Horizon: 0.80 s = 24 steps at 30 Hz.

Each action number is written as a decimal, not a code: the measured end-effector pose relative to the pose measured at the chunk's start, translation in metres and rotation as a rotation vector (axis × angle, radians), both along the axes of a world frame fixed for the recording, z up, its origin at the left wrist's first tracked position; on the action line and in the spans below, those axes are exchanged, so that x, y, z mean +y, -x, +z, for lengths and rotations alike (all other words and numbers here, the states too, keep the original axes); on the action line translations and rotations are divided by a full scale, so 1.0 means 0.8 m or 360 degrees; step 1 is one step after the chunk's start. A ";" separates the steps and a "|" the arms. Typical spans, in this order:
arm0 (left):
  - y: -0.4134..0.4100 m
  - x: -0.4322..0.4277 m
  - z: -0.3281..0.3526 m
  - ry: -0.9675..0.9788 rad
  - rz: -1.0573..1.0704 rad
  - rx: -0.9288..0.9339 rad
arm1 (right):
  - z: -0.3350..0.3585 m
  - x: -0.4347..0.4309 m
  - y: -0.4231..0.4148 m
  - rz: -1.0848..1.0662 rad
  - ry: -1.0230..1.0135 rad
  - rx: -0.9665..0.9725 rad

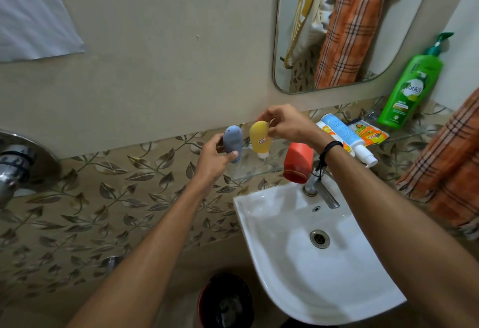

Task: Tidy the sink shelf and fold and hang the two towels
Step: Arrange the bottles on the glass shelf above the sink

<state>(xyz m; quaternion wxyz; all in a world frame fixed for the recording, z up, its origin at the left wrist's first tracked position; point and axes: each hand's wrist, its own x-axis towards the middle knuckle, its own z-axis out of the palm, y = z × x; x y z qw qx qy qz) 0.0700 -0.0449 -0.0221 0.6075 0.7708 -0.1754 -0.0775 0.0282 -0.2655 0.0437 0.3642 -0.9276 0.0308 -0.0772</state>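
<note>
While the left hand (215,155) wraps its grip round a grey bottle (232,141), the right hand (287,125) pinches a yellow bottle (260,140) — both at the glass shelf's (248,171) left end. An orange towel (451,172) hangs at right.

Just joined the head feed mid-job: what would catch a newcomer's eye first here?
Two small bottles are held up in the middle, at the left end of the glass shelf: the left hand grips a grey bottle, and the right hand pinches a yellow bottle, cap down. A tall green pump bottle stands at the shelf's far right. An orange checked towel hangs at the right edge.
</note>
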 end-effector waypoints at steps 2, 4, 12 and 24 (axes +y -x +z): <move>0.000 -0.001 -0.002 -0.0011 -0.0008 -0.0003 | -0.004 0.000 0.000 0.0031 0.0046 0.0026; 0.001 -0.002 -0.002 -0.0023 -0.0008 -0.0020 | -0.009 0.002 0.002 0.0051 0.0061 0.0029; 0.002 -0.013 0.004 0.0013 0.0042 -0.0106 | -0.013 -0.002 0.005 -0.0051 0.0006 -0.0010; -0.001 -0.008 -0.004 -0.0112 0.0010 -0.0108 | -0.019 -0.010 0.009 0.0029 -0.0111 0.0107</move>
